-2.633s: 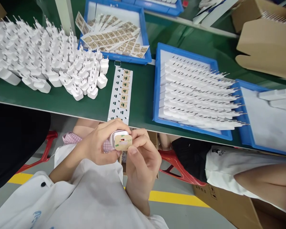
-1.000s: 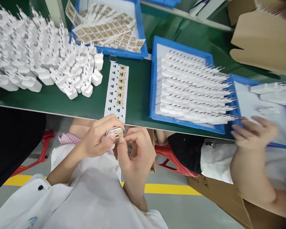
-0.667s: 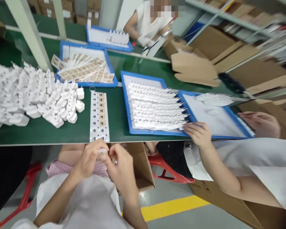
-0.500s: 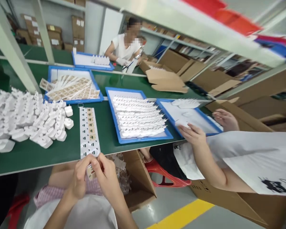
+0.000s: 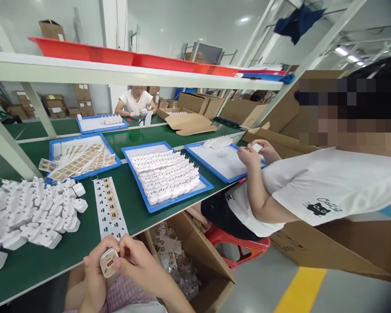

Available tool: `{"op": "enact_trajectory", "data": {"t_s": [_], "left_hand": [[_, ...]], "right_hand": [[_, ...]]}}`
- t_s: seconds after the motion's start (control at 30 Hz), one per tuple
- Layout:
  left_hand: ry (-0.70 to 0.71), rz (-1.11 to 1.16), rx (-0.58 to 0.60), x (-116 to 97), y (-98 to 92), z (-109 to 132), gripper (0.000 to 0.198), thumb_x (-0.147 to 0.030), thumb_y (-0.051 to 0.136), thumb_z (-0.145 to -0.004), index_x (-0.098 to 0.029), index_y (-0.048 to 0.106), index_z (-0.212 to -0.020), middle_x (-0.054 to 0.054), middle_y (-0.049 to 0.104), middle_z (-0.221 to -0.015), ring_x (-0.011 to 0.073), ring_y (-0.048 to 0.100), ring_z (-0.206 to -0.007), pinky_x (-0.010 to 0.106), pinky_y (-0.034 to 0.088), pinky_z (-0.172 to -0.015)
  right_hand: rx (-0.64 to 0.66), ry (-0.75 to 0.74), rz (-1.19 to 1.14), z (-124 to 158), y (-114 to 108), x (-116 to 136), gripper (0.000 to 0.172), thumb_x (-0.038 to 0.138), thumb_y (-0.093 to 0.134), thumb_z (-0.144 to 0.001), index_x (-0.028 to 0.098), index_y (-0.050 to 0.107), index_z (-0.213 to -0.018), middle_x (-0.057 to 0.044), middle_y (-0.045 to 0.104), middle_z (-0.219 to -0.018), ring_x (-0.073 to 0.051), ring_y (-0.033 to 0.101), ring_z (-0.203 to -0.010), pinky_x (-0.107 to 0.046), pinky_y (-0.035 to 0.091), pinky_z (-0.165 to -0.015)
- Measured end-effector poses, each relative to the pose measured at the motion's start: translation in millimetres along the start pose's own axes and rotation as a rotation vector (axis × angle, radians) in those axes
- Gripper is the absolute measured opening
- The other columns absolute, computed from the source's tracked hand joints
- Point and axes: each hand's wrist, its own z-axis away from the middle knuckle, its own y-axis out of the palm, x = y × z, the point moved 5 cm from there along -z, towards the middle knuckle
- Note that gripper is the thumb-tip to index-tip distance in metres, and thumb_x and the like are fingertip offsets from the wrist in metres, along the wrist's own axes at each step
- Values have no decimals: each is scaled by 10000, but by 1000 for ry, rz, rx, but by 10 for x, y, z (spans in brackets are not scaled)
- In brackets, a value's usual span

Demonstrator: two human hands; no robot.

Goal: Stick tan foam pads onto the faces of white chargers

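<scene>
At the near edge of the green-topped bench (image 5: 29, 271), a white cube-shaped plug charger (image 5: 108, 263) with a red mark on its face sat slightly tilted, held clear of the surface. The left hand (image 5: 93, 276) and right hand (image 5: 140, 261) pinched it between them in a closed grip. Just beyond lay a long white paper strip of tan labels (image 5: 109, 208), with a heap of white chargers (image 5: 35, 217) to the left.
</scene>
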Motion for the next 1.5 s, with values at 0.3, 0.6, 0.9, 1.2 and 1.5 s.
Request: {"op": "enact_trajectory", "data": {"t_s": [0.3,0.6,0.9,1.2,1.5], "left_hand": [[100,-155,141,-349,18,91,678,-757,195,-954,-204,536,-760,19,529,-698,179,514,-633,311,467,-628],[352,-1303,64,-510,-247,-897,237,-229,534,-972,-103,677,-1112,226,627,-1273,381,534,-1291,635,307,-1164],[280,-1831,148,-144,-483,-1089,387,-305,638,-973,-182,611,-1339,126,627,-1381,306,585,-1310,592,455,-1131],[435,-1917,296,-546,183,-2237,443,-295,676,-947,-172,586,-1363,134,579,-1444,321,546,-1352,590,463,-1122],[353,-1787,299,-698,970,-4179,389,-377,640,-979,-165,599,-1303,108,638,-1308,241,663,-1127,462,591,-947]], "right_hand": [[-121,-37,-35,199,95,-182,252,370,715,-816,206,528,-780,55,544,-718,-111,495,-667,-239,388,-639],[-547,182,-312,-113,-909,-823,443,590,650,-889,170,585,-764,25,581,-466,-98,503,-412,-210,426,-462],[-558,214,-549,-303,-939,-926,368,497,658,-941,147,551,-905,-75,704,-573,-143,666,-446,-192,547,-461],[-630,180,-665,-488,-1041,-1146,470,504,820,-786,197,468,-734,-44,689,-556,-129,650,-417,-174,513,-408],[-686,202,-720,-311,-1231,-1428,703,738,872,-448,192,505,-695,-37,638,-460,-149,590,-332,-178,404,-316]]}}
